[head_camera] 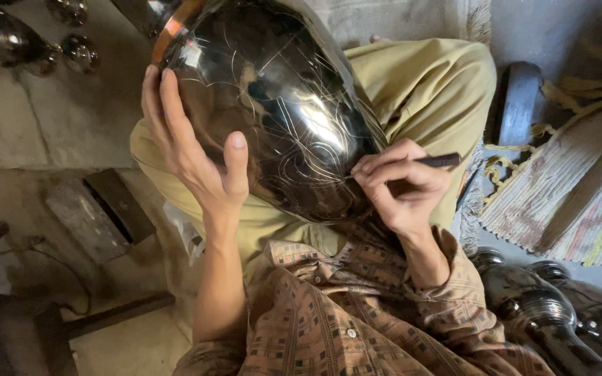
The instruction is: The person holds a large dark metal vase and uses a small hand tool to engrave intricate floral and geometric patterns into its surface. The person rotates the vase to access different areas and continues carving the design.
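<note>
Right hand (402, 184) pinched shut on thin scribing tool (435, 161); left hand (193, 150) spread flat, bracing dark polished vessel (273, 104) in lap — likely heavy, rigid, slippery (scratch-prone); support needed from broad flank.

The person wears a brown checked shirt (357, 313) with small buttons, sleeves pushed up the forearms, and loose olive-yellow trousers (419, 90). Both hands are bare.
</note>
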